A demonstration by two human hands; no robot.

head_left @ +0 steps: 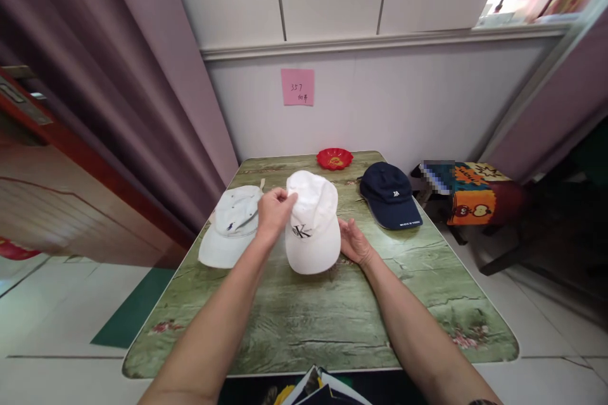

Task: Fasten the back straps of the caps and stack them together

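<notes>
A white baseball cap with a black "K" logo is held up in the middle of the table, brim toward me. My left hand pinches the left side of its crown between thumb and fingers. Palm up, my right hand is beside the brim's right edge with fingers apart; whether its fingertips touch the cap is hidden. To the left lies a pale grey cap with a small dark emblem, partly behind my left hand. A navy cap with white lettering rests at the right.
The green wood-patterned table stands against a white wall. Near its back edge sits a red flower-shaped dish. A pink note is stuck on the wall. Beyond the table's right side stands a stool with a colourful cloth.
</notes>
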